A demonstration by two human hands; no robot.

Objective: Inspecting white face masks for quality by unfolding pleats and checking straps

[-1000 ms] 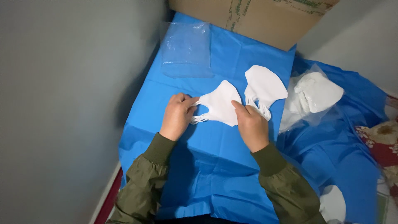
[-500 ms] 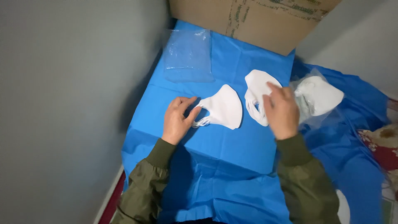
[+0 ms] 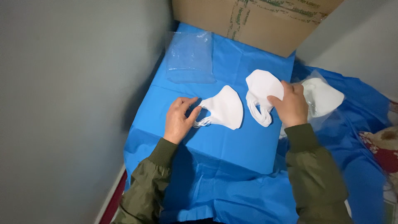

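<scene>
A folded white face mask (image 3: 224, 108) lies on the blue sheet (image 3: 232, 153) in the middle. My left hand (image 3: 179, 119) rests beside it, fingertips pinching its ear loops at the left end. To the right sits a small stack of white masks (image 3: 260, 89) with loops hanging down. My right hand (image 3: 291, 104) grips the stack's right edge with thumb and fingers. Just past that hand, more white masks (image 3: 323, 96) lie inside a clear plastic bag.
An empty clear plastic bag (image 3: 190, 58) lies flat at the far left of the sheet. A brown cardboard box (image 3: 265, 20) stands along the back. A grey wall (image 3: 74, 91) runs down the left side. Patterned red cloth (image 3: 385, 145) shows at the right.
My right hand left the middle mask and moved right onto the stack of masks. My left hand stayed at the middle mask's loops.
</scene>
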